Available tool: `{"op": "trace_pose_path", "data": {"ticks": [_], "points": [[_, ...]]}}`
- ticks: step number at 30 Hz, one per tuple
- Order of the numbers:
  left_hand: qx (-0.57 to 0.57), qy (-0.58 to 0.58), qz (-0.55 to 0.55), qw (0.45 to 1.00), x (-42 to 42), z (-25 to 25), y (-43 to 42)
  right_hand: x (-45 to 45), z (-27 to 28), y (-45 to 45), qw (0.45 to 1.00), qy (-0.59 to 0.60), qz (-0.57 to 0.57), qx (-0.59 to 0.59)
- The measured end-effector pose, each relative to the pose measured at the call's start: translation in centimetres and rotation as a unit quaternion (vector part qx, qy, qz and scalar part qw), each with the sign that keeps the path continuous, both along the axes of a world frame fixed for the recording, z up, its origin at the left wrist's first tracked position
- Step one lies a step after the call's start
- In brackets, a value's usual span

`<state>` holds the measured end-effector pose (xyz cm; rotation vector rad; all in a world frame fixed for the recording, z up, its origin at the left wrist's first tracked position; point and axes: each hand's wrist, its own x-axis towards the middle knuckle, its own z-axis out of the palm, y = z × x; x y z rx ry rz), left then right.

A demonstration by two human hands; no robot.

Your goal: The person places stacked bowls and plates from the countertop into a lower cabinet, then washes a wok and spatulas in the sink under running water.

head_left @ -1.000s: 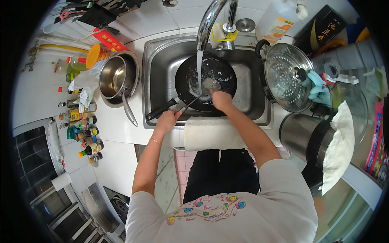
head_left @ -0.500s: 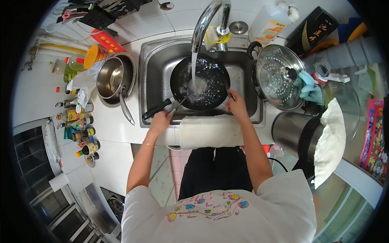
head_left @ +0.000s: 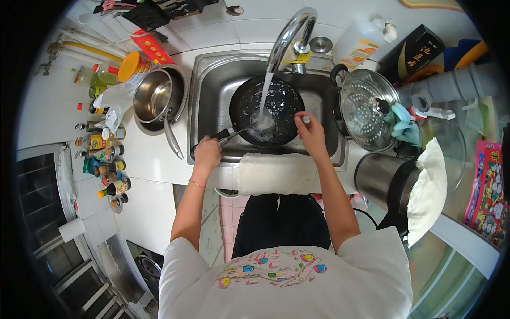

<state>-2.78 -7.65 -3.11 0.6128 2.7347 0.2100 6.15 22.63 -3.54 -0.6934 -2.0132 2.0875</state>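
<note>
A black frying pan (head_left: 289, 98) sits in the steel sink (head_left: 212, 80), with water from the faucet (head_left: 287, 40) splashing into it. My left hand (head_left: 208, 153) is closed around the pan's black handle (head_left: 220, 135), at the sink's front left. Beside that handle runs a thin metal shaft (head_left: 239, 131) reaching into the pan; its far end is lost in the splash. At the pan's right rim, my right hand (head_left: 312, 135) is closed on a small object with a round greyish end (head_left: 306, 120); its kind cannot be made out.
A saucepan (head_left: 154, 98) rests in a steel bowl left of the sink. To the right stand a glass-lidded pot (head_left: 366, 101) with blue gloves (head_left: 404, 125) and a steel bin-like container (head_left: 377, 178). A folded cloth (head_left: 276, 174) hangs over the front edge.
My left hand has slid back and down along the pan handle. My right hand has risen slightly at the right rim, turning the object end-up. The view has shifted a little.
</note>
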Motion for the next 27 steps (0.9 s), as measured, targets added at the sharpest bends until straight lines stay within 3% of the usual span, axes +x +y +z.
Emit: {"op": "trace_pose_path", "data": {"ticks": [3, 5, 8, 11, 12, 16, 19, 23, 27], "points": [[0.144, 0.078, -0.024, 0.986, 0.2, 0.4, 1.4, -4.7, -0.5, -1.3, 0.981, 0.039, 0.022, 0.191], [0.199, 0.028, 0.022, 0.979, 0.5, 1.7, 3.4, -7.8, -0.1, -2.2, 0.926, 0.076, 0.04, 0.368], [0.253, -0.023, 0.086, 0.963, 0.3, 0.3, 4.2, -11.9, -0.5, -3.7, 0.955, 0.183, 0.064, 0.226], [0.32, -0.148, 0.174, 0.919, -0.2, -0.3, 4.9, -12.8, -0.1, -5.2, 0.979, 0.151, 0.133, -0.031], [0.444, -0.231, 0.231, 0.834, -0.2, -0.4, 5.6, -12.5, 0.1, -5.4, 0.982, 0.129, 0.135, 0.005], [0.579, -0.389, 0.403, 0.592, -1.3, -0.5, 8.6, -10.5, 1.6, -5.5, 0.992, 0.052, 0.104, 0.049], [0.634, -0.43, 0.434, 0.474, -2.4, -0.8, 11.5, -9.4, 2.4, -5.3, 0.983, 0.118, 0.098, 0.103], [0.689, -0.441, 0.416, 0.398, -4.6, -1.1, 14.7, -8.5, 2.8, -3.7, 0.978, 0.075, 0.115, 0.155], [0.664, -0.479, 0.381, 0.429, -5.7, 1.9, 17.4, -7.3, 0.7, -1.9, 0.968, 0.169, 0.068, 0.173]]}}
